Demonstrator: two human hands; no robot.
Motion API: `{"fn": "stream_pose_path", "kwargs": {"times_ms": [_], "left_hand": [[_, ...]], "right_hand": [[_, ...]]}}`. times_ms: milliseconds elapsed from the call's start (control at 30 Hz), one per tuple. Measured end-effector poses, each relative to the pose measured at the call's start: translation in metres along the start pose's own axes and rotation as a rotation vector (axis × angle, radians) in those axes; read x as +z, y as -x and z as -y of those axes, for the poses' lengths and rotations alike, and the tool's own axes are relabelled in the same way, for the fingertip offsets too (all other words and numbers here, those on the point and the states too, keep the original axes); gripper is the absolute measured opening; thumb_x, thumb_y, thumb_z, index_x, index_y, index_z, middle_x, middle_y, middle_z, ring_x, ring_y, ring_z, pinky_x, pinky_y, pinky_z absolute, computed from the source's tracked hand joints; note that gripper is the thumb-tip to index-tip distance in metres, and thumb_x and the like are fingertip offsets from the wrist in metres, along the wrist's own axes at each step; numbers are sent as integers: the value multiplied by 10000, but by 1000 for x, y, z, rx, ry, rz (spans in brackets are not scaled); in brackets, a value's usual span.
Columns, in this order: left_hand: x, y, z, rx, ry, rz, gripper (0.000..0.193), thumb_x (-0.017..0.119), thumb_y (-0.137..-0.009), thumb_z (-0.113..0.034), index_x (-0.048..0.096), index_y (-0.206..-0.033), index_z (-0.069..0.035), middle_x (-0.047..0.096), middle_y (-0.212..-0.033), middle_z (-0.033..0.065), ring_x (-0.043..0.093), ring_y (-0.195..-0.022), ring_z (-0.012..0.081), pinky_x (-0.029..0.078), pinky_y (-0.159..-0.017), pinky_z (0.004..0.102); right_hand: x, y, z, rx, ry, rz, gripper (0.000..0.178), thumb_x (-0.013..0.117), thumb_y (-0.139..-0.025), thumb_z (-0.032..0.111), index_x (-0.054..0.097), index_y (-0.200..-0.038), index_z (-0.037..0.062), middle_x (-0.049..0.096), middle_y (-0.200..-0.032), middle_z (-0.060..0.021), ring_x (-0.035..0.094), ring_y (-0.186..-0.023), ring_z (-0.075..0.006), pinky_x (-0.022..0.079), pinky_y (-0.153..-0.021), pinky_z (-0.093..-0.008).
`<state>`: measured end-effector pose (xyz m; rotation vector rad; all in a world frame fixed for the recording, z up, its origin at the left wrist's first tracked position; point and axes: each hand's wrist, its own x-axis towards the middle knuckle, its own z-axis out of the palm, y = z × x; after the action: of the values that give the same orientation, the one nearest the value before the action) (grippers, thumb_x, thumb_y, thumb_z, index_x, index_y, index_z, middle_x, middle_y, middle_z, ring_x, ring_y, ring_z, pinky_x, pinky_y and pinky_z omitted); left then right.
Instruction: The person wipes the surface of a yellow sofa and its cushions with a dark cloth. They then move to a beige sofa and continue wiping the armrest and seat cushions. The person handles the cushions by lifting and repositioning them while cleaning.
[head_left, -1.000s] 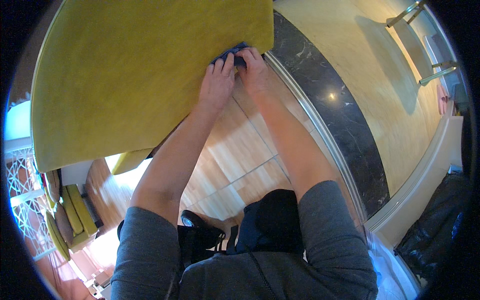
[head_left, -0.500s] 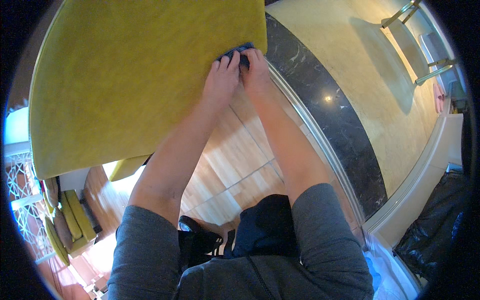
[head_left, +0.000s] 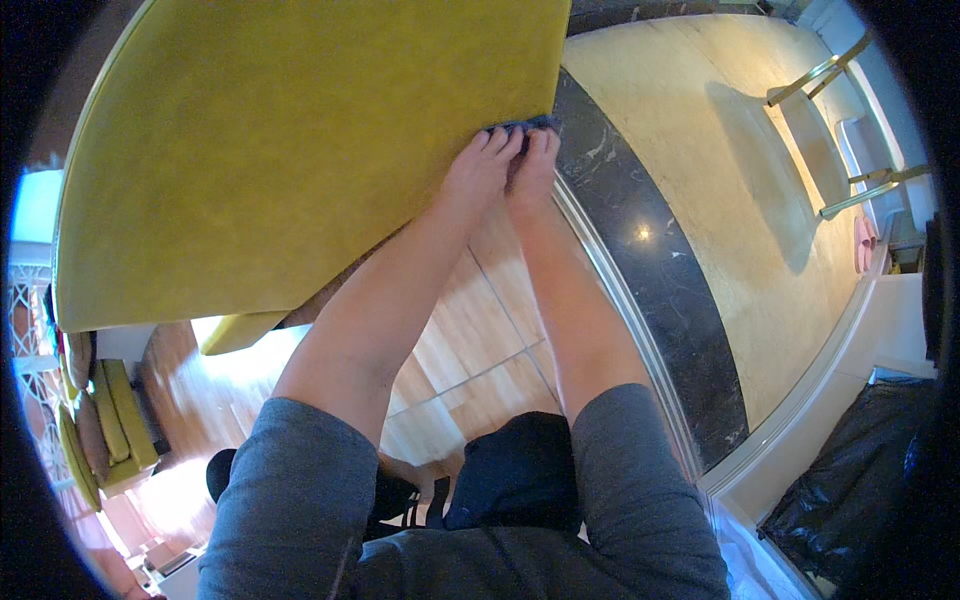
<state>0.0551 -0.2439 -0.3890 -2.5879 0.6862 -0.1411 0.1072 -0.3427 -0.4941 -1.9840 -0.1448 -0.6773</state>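
Note:
A large yellow-green upholstered panel (head_left: 310, 160), like part of a sofa, stretches across the upper left and in front of me. At its right edge lies a small dark grey-blue piece (head_left: 541, 121), mostly covered by my fingers; its kind cannot be made out. My left hand (head_left: 484, 168) has its fingers curled over the piece from the left. Close beside it, my right hand (head_left: 533, 167) closes on the right end of the same piece. Both arms reach forward, almost straight, and the hands nearly touch.
Wood-look floor (head_left: 455, 340) lies beneath my arms, bounded on the right by a metal door track (head_left: 620, 300) and a black marble strip (head_left: 650, 215). Beyond stand a metal-legged chair (head_left: 815, 140) and pink slippers (head_left: 864, 243). A black plastic bag (head_left: 850, 480) sits lower right; yellow-green cushions (head_left: 120, 410) lie left.
Both hands and the dark piece now appear further right and slightly lower in view. The panel's right edge also sits further right, and my view has shifted. Both hands keep their grip.

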Motion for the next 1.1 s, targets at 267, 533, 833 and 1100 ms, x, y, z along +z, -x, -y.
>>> {"fn": "stream_pose_path", "kwargs": {"times_ms": [267, 533, 833, 1100], "left_hand": [[-16, 63, 14, -39, -88, -16, 494, 575, -908, -175, 635, -1353, 30, 428, -1583, 109, 456, -1345, 290, 402, -1101, 410], [-145, 112, 75, -366, 51, -507, 495, 596, -881, -148, 611, -1332, 55, 344, -1641, 112, 464, -1335, 306, 419, -1092, 432], [-112, 146, 63, -365, 333, -375, 553, 584, -896, -123, 520, -1409, 72, 403, -1603, 136, 495, -1307, 338, 423, -1089, 444], [-268, 218, 144, -455, 50, -988, 621, 791, -703, -137, 694, -1309, -38, 594, -1409, 67, 567, -1087, 258, 441, -943, 377]], "right_hand": [[-34, 25, 68, -24, -249, 196, 337, 666, -843, -33, 611, -1166, 46, 624, -1130, -218, 598, -1097, -433, 496, -951, -478], [-67, -56, 211, -492, -259, -92, 481, 684, -760, -74, 669, -1215, 82, 623, -1221, -191, 592, -1143, -426, 492, -992, -496], [-75, -15, 208, -425, -223, 176, 453, 689, -777, -91, 686, -1197, 77, 627, -1216, -192, 603, -1156, -418, 498, -1010, -473], [-101, -91, 394, -974, -387, -181, 340, 707, -833, 5, 686, -1169, 54, 676, -1150, -142, 639, -1097, -343, 523, -966, -436]]}}
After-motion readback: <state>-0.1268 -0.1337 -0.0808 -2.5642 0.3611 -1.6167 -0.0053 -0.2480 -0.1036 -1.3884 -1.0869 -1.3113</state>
